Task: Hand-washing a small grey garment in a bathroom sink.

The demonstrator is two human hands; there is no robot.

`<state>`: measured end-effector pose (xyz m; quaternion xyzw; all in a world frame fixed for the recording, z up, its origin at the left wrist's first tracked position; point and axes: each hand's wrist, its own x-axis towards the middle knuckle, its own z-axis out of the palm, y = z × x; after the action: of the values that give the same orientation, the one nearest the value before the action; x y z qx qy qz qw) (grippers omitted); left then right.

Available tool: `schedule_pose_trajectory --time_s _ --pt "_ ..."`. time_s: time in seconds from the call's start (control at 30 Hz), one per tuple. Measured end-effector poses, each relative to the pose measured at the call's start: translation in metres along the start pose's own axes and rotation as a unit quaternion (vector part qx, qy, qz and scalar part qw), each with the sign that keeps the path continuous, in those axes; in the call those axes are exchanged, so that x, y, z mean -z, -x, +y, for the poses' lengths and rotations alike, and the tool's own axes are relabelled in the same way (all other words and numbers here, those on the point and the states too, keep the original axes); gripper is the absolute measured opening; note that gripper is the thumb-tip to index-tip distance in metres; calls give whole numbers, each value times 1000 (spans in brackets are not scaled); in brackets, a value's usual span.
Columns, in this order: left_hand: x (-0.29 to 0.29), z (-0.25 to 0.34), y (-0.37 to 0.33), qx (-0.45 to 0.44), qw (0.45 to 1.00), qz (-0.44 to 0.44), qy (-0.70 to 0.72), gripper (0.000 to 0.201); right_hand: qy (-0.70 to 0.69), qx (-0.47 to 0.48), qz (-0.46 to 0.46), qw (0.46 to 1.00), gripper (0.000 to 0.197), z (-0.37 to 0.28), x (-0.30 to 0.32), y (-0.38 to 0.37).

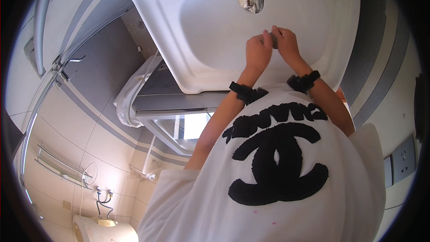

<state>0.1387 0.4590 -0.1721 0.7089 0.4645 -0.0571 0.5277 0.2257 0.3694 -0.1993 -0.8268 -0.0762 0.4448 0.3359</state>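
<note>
Item: small dark grey piece (274,41), make and use too blurred to tell; located upper centre-right of the frame, over the white washbasin (210,36) and below the tip of the metal tap (251,0). Left hand (259,54): fingers curled nearly closed, thumb raised against the piece, which lies to the right of it in the frame. Right hand (287,45): likewise curled nearly closed, fingertips meeting the piece, which lies to the left of it. Grip: apparently held between the two hands; which bears more of it cannot be told. Nearer hand: neither, both seeming to touch. Long axis: as far as visible, up and down the frame, leaning slightly, running along the gap between the hands rather than across it. Pointing: upper end roughly toward the tap, lower end toward the wearer's white shirt (349,188); no distinct tip made out.
</note>
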Motion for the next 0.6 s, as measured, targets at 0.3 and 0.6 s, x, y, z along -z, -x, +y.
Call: schedule_pose_trajectory --time_s 0.3,0.6 --pt "-9 -1 -6 27 999 -23 -22 52 -33 -10 35 999 40 2 1 3" --pt "-23 10 2 0 999 -31 -22 52 -76 -36 40 996 40 -2 19 6"
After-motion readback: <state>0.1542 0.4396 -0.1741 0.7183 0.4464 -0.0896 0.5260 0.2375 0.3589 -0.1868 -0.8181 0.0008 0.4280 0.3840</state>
